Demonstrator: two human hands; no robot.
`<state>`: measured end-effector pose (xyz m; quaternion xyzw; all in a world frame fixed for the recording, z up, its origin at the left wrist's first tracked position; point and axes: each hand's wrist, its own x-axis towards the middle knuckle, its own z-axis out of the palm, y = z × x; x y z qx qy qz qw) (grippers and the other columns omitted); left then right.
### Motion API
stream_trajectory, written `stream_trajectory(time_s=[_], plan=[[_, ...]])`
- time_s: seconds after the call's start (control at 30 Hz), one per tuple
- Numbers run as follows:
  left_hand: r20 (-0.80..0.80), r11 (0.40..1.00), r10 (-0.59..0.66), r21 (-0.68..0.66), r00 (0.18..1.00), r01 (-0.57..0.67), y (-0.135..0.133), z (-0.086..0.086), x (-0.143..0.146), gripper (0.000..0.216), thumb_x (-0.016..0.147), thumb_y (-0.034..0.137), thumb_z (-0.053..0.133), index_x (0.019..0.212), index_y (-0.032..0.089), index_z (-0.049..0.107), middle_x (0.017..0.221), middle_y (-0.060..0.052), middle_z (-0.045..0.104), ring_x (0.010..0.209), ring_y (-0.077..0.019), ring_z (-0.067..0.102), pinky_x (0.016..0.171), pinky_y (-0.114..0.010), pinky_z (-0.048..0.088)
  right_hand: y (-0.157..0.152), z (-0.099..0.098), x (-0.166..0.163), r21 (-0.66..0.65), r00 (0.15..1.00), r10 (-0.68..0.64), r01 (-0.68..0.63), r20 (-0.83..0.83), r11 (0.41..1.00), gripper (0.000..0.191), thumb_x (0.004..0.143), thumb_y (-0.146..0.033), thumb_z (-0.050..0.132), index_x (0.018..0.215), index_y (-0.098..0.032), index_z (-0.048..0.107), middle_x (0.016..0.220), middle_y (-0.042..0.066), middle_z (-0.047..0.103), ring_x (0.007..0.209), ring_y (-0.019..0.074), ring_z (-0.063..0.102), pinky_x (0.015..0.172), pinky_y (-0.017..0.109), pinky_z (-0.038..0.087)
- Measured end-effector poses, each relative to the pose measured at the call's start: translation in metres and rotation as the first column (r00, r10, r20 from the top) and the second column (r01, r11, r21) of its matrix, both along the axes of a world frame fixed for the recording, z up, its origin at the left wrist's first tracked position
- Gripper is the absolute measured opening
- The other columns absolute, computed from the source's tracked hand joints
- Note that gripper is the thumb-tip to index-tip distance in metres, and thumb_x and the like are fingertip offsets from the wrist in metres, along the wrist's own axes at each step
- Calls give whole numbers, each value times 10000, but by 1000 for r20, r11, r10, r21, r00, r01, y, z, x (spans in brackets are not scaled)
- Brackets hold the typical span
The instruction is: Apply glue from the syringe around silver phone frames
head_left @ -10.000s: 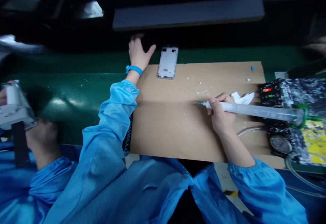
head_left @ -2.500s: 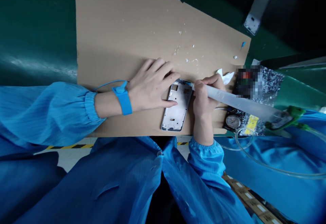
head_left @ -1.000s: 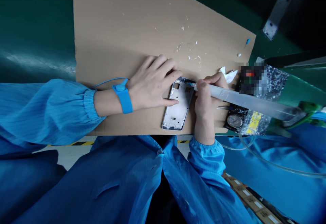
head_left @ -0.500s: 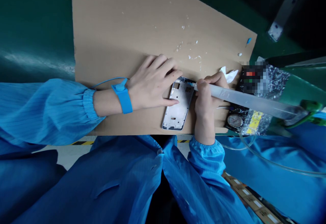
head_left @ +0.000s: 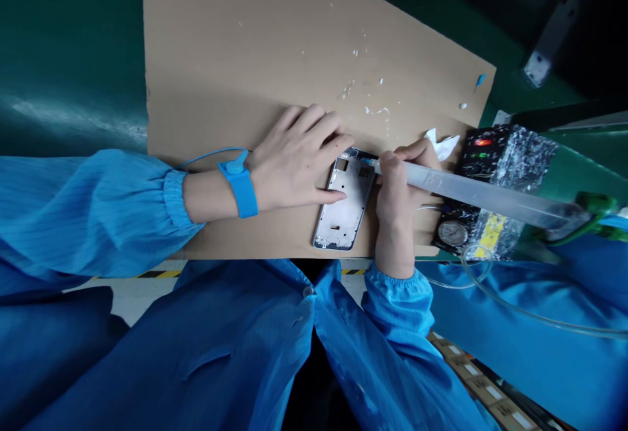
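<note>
A silvery phone middle frame (head_left: pixel 343 202) with a dark rim lies on the cardboard. My left hand (head_left: pixel 299 159) grips it from the left, with the thumb across its face and the index finger at its upper edge. In my right hand (head_left: pixel 400 186), closed like a pen grip, is a translucent dispensing syringe (head_left: pixel 471 192). The syringe slants down to the left, its tip at the frame's upper right corner. Whether the tip touches the frame, I cannot tell. A blue wrist strap (head_left: pixel 239 186) with a cord circles my left wrist.
Cardboard (head_left: pixel 220 58) covers the green bench, dotted with white bits. Right of my right hand stand a crumpled white tissue (head_left: pixel 443 145) and a dispenser box (head_left: pixel 490 156) with a lit red display and round gauge (head_left: pixel 452 233). Clear tubing (head_left: pixel 534 318) loops at the right.
The view has shifted very slightly. Both hands, the phone middle frame and the syringe keep nearly the same positions relative to each other.
</note>
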<state>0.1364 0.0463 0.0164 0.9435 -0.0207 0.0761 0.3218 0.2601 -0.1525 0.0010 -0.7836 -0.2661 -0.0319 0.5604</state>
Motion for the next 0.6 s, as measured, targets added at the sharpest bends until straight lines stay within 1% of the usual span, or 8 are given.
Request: stream_trajectory(time_s=[0.07,0.17,0.3,0.43,0.53,0.6], plan=[[2,1000,1,-2,1000,-1,0,1,0,672,908,493,920,1497,241,719,1466,-182,695,1427,-486,612,1194,-688,486,-1,-1,0,-28,1000,-7,7,-5,1000,582,1044,-791,784,853,-286,568,737,-52,539,563,168,538,532,375,521],[26,1000,-3,5,1000,3,1,1,0,679,905,490,923,1505,244,722,1443,-181,708,1399,-476,613,1173,-688,491,-1,0,-1,-47,1000,-20,20,-3,999,594,1039,-811,769,848,-288,560,732,-45,535,568,175,518,537,376,480],[20,1000,-2,12,1000,1,0,2,0,669,907,487,923,1498,241,727,1434,-180,709,1394,-472,611,1168,-685,497,-2,1,-1,-50,1000,-8,8,-1,999,563,1046,-773,790,851,-295,566,726,-47,554,567,172,506,550,374,457],[0,1000,9,-1,1000,-9,-1,1,0,694,896,497,935,1505,242,719,1456,-175,691,1428,-487,599,1193,-695,478,-3,-1,1,-79,1000,5,-5,1,997,522,1069,-729,778,868,-298,563,739,-46,569,603,197,566,599,401,529],[-12,1000,8,-4,1000,-8,-1,0,0,715,890,512,952,1509,242,718,1469,-170,678,1439,-489,593,1204,-698,468,-4,-1,1,-63,1000,2,-2,-6,998,522,1066,-734,778,869,-297,573,738,-48,564,618,204,599,649,434,590],[-10,1000,3,-2,1000,-3,-1,1,0,701,895,517,952,1501,249,724,1465,-167,682,1427,-486,600,1193,-698,477,-3,-1,0,-57,1000,3,-4,-9,998,540,1054,-747,796,856,-295,578,721,-52,564,602,198,601,639,432,602]])
